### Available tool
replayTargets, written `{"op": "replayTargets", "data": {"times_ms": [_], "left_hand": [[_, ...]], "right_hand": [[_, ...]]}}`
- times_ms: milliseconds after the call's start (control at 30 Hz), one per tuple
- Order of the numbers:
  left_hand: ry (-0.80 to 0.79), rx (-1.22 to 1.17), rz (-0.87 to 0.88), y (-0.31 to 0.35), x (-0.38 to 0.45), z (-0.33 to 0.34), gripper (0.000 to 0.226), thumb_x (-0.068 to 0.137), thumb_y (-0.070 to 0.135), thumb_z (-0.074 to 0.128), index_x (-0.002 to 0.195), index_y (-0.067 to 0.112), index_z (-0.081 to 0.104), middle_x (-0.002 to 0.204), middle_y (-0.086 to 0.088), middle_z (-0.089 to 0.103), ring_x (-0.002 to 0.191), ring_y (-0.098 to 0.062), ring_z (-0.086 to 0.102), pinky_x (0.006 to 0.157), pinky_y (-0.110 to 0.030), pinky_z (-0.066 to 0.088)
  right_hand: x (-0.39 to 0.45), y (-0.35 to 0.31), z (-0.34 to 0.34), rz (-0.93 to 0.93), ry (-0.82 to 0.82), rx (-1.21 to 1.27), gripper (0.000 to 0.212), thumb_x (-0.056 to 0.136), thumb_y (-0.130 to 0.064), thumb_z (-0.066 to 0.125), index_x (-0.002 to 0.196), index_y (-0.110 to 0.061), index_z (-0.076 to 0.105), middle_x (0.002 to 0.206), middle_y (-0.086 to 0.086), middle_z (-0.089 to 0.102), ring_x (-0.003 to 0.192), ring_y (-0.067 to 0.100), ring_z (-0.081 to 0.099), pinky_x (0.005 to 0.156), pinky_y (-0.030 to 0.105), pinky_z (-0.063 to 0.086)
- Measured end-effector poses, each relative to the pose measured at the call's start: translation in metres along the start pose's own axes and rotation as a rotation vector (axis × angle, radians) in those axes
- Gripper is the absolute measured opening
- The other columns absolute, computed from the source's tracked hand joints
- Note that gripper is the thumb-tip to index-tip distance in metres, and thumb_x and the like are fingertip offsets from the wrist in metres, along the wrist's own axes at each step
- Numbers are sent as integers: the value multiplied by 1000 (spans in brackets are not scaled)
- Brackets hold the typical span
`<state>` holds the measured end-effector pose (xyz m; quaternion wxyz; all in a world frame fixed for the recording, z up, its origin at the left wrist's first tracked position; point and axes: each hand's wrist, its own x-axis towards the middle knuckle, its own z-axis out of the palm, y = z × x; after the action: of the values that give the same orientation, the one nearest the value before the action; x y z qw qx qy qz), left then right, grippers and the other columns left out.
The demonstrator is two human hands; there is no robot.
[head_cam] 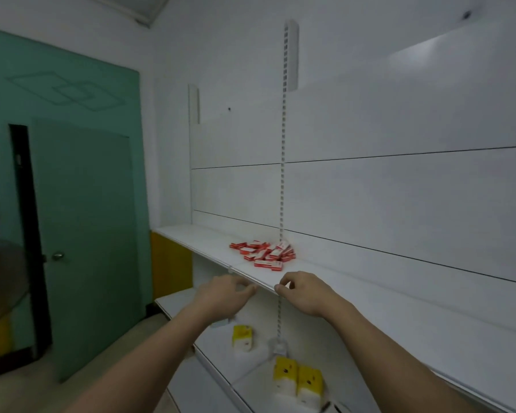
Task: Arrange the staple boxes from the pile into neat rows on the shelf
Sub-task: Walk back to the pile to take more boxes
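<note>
Beyond both hands, farther back on the white shelf, lies the loose pile of red staple boxes. Left hand and right hand hover at the shelf's front edge, fingers loosely curled, holding nothing; yellow packs sit below them.

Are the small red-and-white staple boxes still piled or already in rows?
Still piled: the small red-and-white staple boxes lie jumbled at mixed angles on the white shelf, no rows.
</note>
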<state>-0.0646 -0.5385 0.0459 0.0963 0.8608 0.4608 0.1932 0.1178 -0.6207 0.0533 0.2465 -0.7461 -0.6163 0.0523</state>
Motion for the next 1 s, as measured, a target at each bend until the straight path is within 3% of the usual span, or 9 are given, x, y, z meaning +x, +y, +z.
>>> {"op": "replayTargets", "data": {"times_ms": [233,433,633,1000], "left_hand": [[-35,82,-77,-42,102,-7,55,91,64,35,128,30,57,134,2,57,121,-21,52,101,-46,42],[-24,47,-83,-83,166,13,53,91,63,36,128,30,56,132,2,58,117,-19,54,98,-44,45],[-40,15,-88,-140,233,23,52,91,61,41,129,29,55,135,1,56,120,-21,53,99,-45,45],[-67,-137,43,-268,384,39,47,89,58,48,125,30,57,129,1,57,109,-14,56,87,-29,47]], "right_hand": [[115,4,32,-35,-52,44,41,91,-52,46,117,-24,60,125,2,58,110,20,55,93,39,46],[196,8,52,-57,-60,56,43,90,-46,49,123,-19,59,132,3,56,114,20,54,96,38,45],[271,2,88,-50,-81,35,41,92,-42,50,124,-16,57,128,5,56,111,20,55,89,31,43],[414,-23,149,85,-6,58,38,93,-37,52,124,-16,59,126,4,59,107,18,57,91,31,46]]}}
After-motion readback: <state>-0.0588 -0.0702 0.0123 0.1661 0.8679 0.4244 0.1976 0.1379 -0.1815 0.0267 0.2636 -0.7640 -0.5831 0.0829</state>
